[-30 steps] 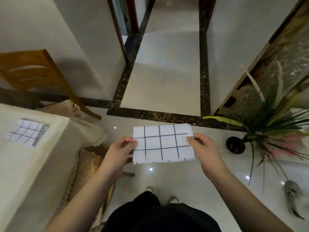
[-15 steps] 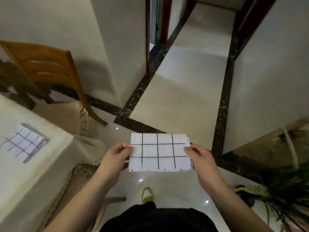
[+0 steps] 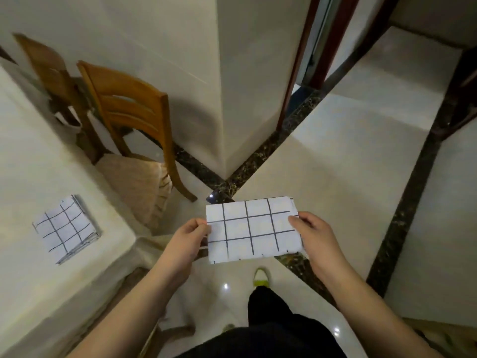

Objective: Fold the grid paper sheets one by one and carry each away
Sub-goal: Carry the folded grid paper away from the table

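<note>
A folded white grid paper sheet (image 3: 254, 229) with black lines hangs flat in the air above the floor in front of me. My left hand (image 3: 188, 237) pinches its left edge and my right hand (image 3: 313, 232) pinches its right edge. A small stack of folded grid sheets (image 3: 66, 228) lies on the cream-covered table (image 3: 33, 275) at the left, well apart from both hands.
Two wooden chairs (image 3: 129, 117) stand at the table's far side. A white wall corner (image 3: 227, 99) juts out straight ahead, with a dark doorway frame (image 3: 296, 63) to its right. The glossy tiled floor (image 3: 343, 161) with dark borders stretches to the right. My foot (image 3: 260, 276) shows below the sheet.
The view has swung left: the plant and vase have left the frame, and the chairs and wall corner have come in. Both hands keep the same hold on the sheet.
</note>
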{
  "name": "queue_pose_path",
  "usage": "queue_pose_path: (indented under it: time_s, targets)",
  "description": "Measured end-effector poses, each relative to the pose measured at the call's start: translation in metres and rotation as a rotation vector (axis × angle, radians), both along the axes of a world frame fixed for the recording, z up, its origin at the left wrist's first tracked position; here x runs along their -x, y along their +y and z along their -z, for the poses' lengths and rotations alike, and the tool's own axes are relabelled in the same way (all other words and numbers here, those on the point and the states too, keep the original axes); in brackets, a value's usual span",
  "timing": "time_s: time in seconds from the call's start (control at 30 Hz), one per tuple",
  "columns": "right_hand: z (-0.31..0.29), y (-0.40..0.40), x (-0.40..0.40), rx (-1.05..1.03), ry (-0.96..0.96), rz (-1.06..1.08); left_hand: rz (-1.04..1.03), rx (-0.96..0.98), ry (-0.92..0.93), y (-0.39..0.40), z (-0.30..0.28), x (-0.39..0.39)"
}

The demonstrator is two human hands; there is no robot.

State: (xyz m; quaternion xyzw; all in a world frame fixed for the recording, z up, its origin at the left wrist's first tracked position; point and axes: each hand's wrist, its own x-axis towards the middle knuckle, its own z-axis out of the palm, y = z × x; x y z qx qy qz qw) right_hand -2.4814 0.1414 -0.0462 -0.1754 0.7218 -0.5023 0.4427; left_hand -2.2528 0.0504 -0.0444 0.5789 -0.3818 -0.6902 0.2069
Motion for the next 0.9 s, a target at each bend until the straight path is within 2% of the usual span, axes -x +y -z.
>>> queue_pose_path:
  time_s: [0.4, 0.67, 0.9]
  targets:
    - [0.000, -0.194, 0.039, -0.039, 0.029, -0.488, -0.385, 0.030, -0.097, -0.097, -0.007, 0.019]
    - [0.008, -0.306, -0.017, -0.054, -0.003, -0.685, -0.636, 0.022, -0.032, -0.136, 0.012, -0.026]
    - [0.016, -0.382, -0.098, -0.099, 0.040, -0.874, -0.758, -0.004, 0.007, -0.173, 0.029, -0.089]
